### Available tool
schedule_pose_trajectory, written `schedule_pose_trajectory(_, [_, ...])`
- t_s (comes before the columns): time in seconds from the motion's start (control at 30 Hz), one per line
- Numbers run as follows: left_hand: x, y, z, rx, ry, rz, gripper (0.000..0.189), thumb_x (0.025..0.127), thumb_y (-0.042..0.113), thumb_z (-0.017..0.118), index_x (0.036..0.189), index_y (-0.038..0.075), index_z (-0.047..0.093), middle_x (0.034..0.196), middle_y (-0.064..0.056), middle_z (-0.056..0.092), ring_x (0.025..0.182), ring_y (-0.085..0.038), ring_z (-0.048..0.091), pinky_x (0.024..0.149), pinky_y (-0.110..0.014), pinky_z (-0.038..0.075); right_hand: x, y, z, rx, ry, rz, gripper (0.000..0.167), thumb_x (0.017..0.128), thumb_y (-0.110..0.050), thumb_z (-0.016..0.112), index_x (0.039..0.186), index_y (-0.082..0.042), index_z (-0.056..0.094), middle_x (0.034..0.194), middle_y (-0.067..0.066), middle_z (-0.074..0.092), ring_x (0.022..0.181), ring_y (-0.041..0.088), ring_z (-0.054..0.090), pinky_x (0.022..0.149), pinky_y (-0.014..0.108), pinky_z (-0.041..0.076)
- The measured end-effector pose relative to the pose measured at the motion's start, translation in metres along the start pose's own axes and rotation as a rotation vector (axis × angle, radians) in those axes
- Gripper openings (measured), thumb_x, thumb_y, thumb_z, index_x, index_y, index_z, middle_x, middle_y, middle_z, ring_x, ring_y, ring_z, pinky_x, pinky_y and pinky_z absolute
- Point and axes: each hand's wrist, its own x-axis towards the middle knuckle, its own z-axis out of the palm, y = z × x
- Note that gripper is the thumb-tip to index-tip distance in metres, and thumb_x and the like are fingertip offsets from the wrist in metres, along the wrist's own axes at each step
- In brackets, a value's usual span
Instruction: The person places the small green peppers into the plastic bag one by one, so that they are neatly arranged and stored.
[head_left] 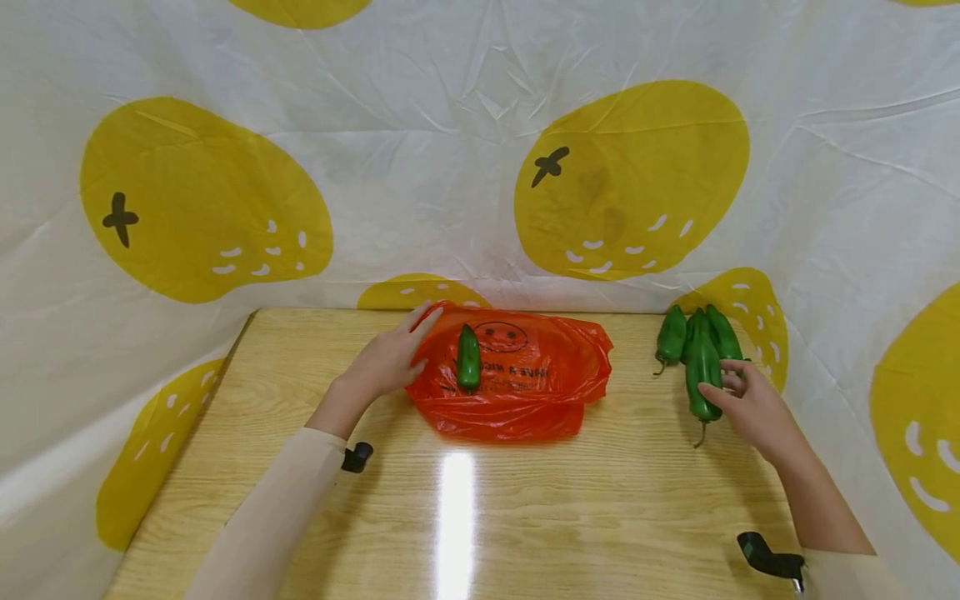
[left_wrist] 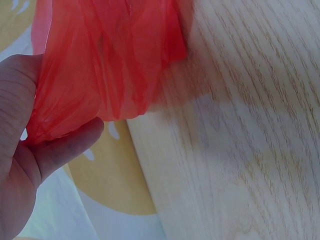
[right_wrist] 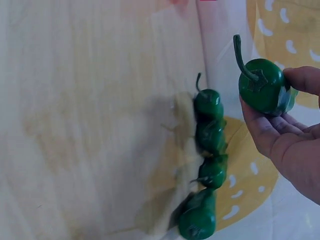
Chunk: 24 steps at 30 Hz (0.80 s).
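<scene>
On a table (head_left: 600, 517), red bag (head_left: 566, 375), pepper (head_left: 468, 358) on its print

A white cloth (head_left: 420, 192) (yellow-patterned) hangs behind the wooden table (head_left: 585, 508).

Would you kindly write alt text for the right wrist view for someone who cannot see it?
A right hand holds a glossy dark-green pepper, its curved stem toward the camera. Four more green peppers lie in a row on a pale wooden table beside yellow-patterned white cloth.
</scene>
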Motion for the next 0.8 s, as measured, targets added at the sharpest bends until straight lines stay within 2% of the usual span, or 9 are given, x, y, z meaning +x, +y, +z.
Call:
schedule_pose_trajectory(0.17, [0.0, 0.0, 0.001, -0.003, -0.005, -0.007, 0.094, 0.092, 0.017, 0.076, 0.167, 0.018, 0.02, 0.171, -0.013, 0.023, 0.048, -0.012, 0.046, 0.051, -0.025, 0.046, 0.007, -0.012, -0.001, 0.021, 0.001, -0.054, 0.09, 0.106, -0.047, 0.053, 0.162, 0.006, 0.007, 0.156, 0.042, 0.031, 0.14, 0.062, 0.035, 0.102, 0.066, 0.044])
schedule_pose_trajectory(0.37, [0.0, 0.001, 0.001, -0.007, -0.002, -0.007, 0.094, 0.092, 0.016, 0.077, 0.167, 0.018, 0.02, 0.171, -0.013, 0.024, 0.048, -0.012, 0.046, 0.051, -0.025, 0.046, 0.016, -0.026, 0.0, 0.036, -0.01, -0.076, 0.089, 0.105, -0.046, 0.055, 0.164, 0.003, 0.01, 0.158, 0.044, 0.023, 0.14, 0.065, 0.031, 0.105, 0.073, 0.037])
schedule_pose_trajectory(0.8, [0.002, 0.0, 0.0, -0.006, -0.02, -0.016, 0.095, 0.093, 0.016, 0.075, 0.168, 0.019, 0.017, 0.172, -0.013, 0.021, 0.047, -0.012, 0.046, 0.05, -0.024, 0.044, 0.037, -0.07, 0.007, 0.0, -0.039, -0.193, 0.08, 0.105, -0.042, 0.058, 0.161, 0.001, 0.021, 0.155, 0.037, 0.039, 0.14, 0.056, 0.042, 0.107, 0.068, 0.041])
